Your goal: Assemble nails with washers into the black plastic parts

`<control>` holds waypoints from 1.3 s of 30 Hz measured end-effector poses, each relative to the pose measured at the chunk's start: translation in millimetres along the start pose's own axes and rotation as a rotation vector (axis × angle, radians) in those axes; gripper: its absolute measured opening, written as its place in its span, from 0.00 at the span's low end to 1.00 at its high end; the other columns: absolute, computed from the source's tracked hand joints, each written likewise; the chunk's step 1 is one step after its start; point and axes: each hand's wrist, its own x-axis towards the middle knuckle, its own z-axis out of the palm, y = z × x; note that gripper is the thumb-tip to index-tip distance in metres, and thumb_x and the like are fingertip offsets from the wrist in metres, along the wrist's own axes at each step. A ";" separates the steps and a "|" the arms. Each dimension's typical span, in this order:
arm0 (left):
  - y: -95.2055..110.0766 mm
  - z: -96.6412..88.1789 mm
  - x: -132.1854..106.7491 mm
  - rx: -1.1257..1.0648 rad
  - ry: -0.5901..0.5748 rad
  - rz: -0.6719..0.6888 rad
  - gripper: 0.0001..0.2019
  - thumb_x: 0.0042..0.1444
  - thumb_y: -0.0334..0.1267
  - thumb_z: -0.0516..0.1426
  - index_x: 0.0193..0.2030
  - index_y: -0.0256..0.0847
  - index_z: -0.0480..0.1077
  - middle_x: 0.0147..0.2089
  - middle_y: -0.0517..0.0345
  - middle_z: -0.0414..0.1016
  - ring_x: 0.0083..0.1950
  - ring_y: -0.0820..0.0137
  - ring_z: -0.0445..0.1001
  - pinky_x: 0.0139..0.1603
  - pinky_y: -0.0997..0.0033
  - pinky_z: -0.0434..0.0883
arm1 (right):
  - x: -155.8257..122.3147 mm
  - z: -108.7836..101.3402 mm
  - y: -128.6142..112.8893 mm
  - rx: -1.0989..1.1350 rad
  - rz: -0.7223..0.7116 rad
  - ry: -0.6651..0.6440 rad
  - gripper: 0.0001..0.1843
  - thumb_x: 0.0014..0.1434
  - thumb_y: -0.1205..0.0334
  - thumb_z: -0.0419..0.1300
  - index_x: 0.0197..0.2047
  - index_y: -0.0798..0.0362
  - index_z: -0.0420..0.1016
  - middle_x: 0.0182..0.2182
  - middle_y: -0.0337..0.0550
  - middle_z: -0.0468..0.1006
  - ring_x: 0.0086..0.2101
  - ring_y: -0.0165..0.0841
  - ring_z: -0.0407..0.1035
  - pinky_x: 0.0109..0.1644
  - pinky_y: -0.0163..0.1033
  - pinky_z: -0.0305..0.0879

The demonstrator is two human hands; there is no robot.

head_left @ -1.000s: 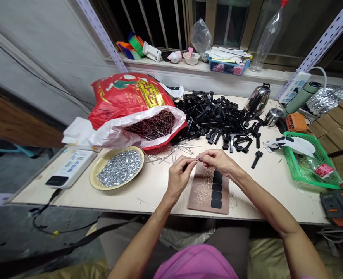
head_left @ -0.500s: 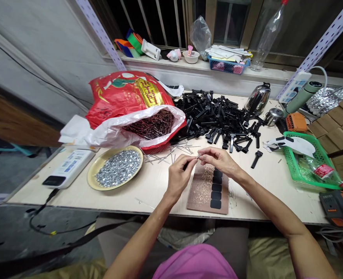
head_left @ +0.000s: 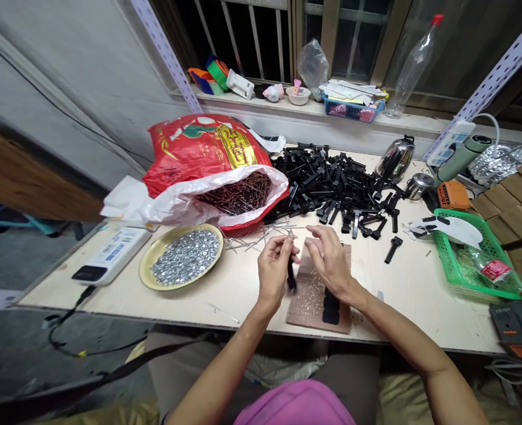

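My left hand (head_left: 273,268) is closed on a black plastic piece (head_left: 291,275) that hangs down from its fingers, with a thin metal pin at the fingertips. My right hand (head_left: 329,260) hovers just to its right, fingers curled and slightly apart, nothing visible in them. Both hands are above a brown board (head_left: 316,292) carrying black oval pads (head_left: 330,307). Loose metal pins (head_left: 261,236) lie just beyond the hands.
A red and white bag (head_left: 207,171) full of dark pins lies at the back left. A gold dish (head_left: 148,274) holds silvery washers. A heap of black plastic pieces (head_left: 335,186) covers the back. A green basket (head_left: 473,254), a kettle (head_left: 396,158) and a power strip (head_left: 110,254) stand around.
My hands have come apart. The left hand has tipped the black piece down so it hangs; the right hand has let go and lowered over the board. The camera shifted slightly.
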 end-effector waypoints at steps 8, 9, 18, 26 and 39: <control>4.8 -2.9 -10.0 0.267 -0.040 0.197 0.05 0.48 0.40 0.63 0.30 0.42 0.75 0.28 0.61 0.74 0.30 0.73 0.69 0.36 0.74 0.66 | 4.9 -5.7 0.7 -0.101 -0.029 -0.038 0.16 0.65 0.55 0.51 0.45 0.51 0.78 0.36 0.49 0.78 0.39 0.37 0.70 0.46 0.45 0.66; 5.9 -3.8 -10.0 0.248 -0.083 0.151 0.06 0.49 0.41 0.62 0.30 0.42 0.75 0.25 0.62 0.72 0.28 0.73 0.68 0.33 0.75 0.65 | 7.2 -8.2 1.4 -0.015 0.002 -0.071 0.16 0.65 0.54 0.52 0.44 0.51 0.79 0.36 0.48 0.79 0.39 0.36 0.70 0.46 0.44 0.66; 14.1 -18.8 -1.0 0.379 -0.380 0.099 0.12 0.51 0.46 0.59 0.27 0.39 0.73 0.24 0.61 0.71 0.26 0.74 0.66 0.29 0.75 0.63 | 24.2 -37.5 9.2 0.827 0.589 -0.540 0.20 0.43 0.49 0.70 0.33 0.57 0.79 0.25 0.37 0.76 0.24 0.23 0.66 0.33 0.34 0.68; 8.2 -21.3 -1.6 0.649 -0.536 0.361 0.11 0.57 0.43 0.53 0.31 0.40 0.73 0.27 0.57 0.75 0.27 0.73 0.69 0.28 0.75 0.63 | 21.7 -49.4 12.8 0.942 0.834 -0.697 0.20 0.37 0.56 0.75 0.31 0.58 0.76 0.24 0.38 0.78 0.25 0.25 0.72 0.32 0.32 0.71; 8.2 -25.9 -3.7 1.016 -0.470 -0.018 0.08 0.56 0.32 0.52 0.26 0.42 0.67 0.24 0.59 0.69 0.26 0.69 0.68 0.29 0.72 0.60 | -15.0 -40.9 33.9 0.027 0.056 -0.240 0.11 0.63 0.63 0.54 0.46 0.56 0.74 0.37 0.46 0.78 0.37 0.32 0.73 0.43 0.42 0.73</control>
